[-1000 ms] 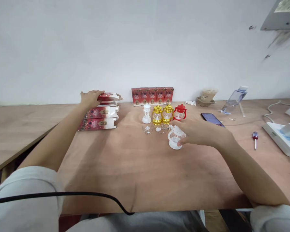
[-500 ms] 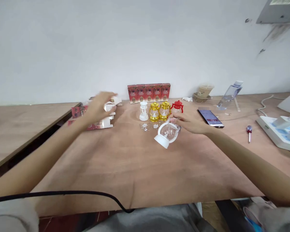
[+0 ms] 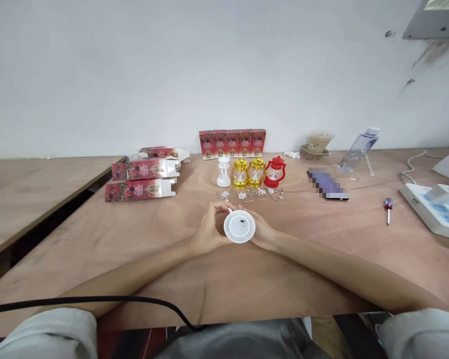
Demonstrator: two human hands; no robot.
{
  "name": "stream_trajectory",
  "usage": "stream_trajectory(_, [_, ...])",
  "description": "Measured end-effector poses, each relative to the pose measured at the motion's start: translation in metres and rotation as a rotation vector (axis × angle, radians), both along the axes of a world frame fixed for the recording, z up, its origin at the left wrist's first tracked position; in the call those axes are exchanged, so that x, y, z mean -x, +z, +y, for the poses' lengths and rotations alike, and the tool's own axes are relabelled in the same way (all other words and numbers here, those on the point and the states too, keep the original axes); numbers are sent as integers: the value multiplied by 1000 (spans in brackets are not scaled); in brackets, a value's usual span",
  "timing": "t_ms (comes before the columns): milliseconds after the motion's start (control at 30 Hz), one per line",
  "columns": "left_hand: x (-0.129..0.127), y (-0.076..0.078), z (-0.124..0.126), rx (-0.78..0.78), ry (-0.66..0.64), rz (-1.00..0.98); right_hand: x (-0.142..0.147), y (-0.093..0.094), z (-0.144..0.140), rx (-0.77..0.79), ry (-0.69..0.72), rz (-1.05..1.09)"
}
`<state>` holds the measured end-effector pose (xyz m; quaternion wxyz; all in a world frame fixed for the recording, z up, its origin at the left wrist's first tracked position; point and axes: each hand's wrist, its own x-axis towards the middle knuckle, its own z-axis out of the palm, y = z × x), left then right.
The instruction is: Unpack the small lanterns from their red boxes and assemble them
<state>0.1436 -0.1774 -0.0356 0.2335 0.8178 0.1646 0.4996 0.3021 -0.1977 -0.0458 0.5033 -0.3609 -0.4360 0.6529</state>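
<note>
Small white plastic lantern (image 3: 240,226) cupped above wooden table (image 3: 172,249), round base toward camera, pinched between left hand (image 3: 208,230) and right hand (image 3: 261,232). Probably light, brittle; best gripped around base rim.

Both hands (image 3: 209,232) grip white lantern (image 3: 240,226) (base twd cam) over table (image 3: 134,239).
</note>
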Motion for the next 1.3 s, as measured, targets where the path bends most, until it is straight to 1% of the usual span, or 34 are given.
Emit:
stream_trajectory(67, [3,-3,4,-11,19,-17,0,-1,-2,28,-79,21])
stream_trajectory(100, [5,-3,5,-39,45,6,0,-1,-3,13,-108,26])
stream_trajectory(133, [6,-2,6,-77,74,37,-1,-1,-4,-26,-120,23])
stream_trajectory(200, [8,1,7,-166,115,92,-2,-1,-8,-119,-95,1])
stream_trajectory(267, [8,3,7,-245,104,93,-4,0,-11,-208,-77,-38])
stream_trajectory(300, [8,3,6,-287,87,80,-5,1,-11,-251,-98,-61])
stream_trajectory(367, [8,3,6,-399,60,70,-7,2,-11,-322,-200,-110])
stream_trajectory(433, [9,2,5,-524,33,101,-9,2,-9,-331,-303,-145])
stream_trajectory(467, [10,2,4,-576,14,121,-10,3,-8,-313,-324,-149])
stream_trajectory(500, [11,2,3,-619,-8,141,-11,3,-6,-283,-319,-141])
stream_trajectory(567, [12,3,1,-676,-51,171,-14,4,-3,-224,-262,-108])
stream_trajectory(633, [12,4,0,-695,-65,184,-18,7,-2,-249,-235,-135])
stream_trajectory(667, [12,4,0,-695,-58,186,-21,9,-1,-310,-258,-184])
stream_trajectory(733, [12,4,1,-680,-7,188,-27,12,-2,-505,-335,-343])
stream_trajectory(800, [11,3,2,-668,62,203,-31,15,-5,-698,-369,-511])
stream_trajectory(867, [11,2,3,-672,107,229,-34,16,-9,-803,-337,-609])
stream_trajectory(933, [11,1,3,-703,114,237,-34,15,-11,-832,-340,-618])
stream_trajectory(1000, [10,2,1,-763,114,235,-33,12,-10,-790,-426,-565])
stream_trajectory(1067, [9,3,-2,-836,122,212,-34,9,-4,-657,-518,-468])
stream_trajectory(1100, [8,4,-3,-871,126,196,-34,8,1,-571,-532,-414])
stream_trajectory(1133, [7,5,-5,-899,132,178,-35,7,5,-484,-517,-361])
stream_trajectory(1200, [6,7,-7,-929,150,171,-36,4,14,-340,-429,-265])
stream_trajectory(1267, [6,7,-7,-922,180,200,-36,2,20,-236,-361,-171])
stream_trajectory(1300, [7,7,-7,-902,198,218,-36,2,22,-196,-351,-124])
